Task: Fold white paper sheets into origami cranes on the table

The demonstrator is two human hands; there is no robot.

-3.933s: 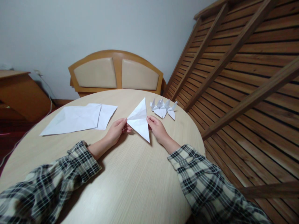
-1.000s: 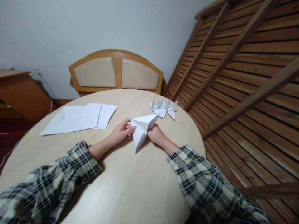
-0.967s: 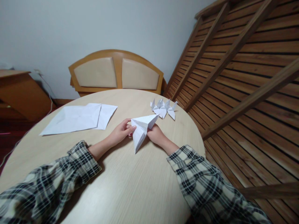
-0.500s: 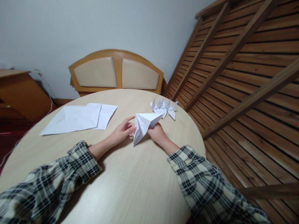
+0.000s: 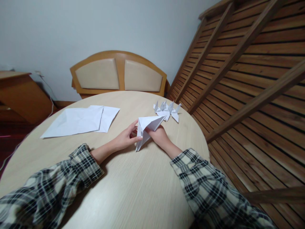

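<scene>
A white, creased paper folded into a pointed, layered form [image 5: 149, 121] was held between both hands above the pale, round, wood-grained tabletop [image 5: 133, 190]. Its left edge was pinched by the grip of the left hand [image 5: 127, 136], thumb in front. The fingertips of the right hand were hidden beneath the upper flap; whether paper was pinched by the right hand [image 5: 160, 138] could not be told. A crooked crease was judged possible if the layers were pressed unevenly, and a tear if the flap were forced outward from beneath. The small white folded-paper birds [image 5: 166, 113] were overlapped in view by the form's right tip; contact was not confirmed, but displacement could be caused by a rightward swing.
</scene>
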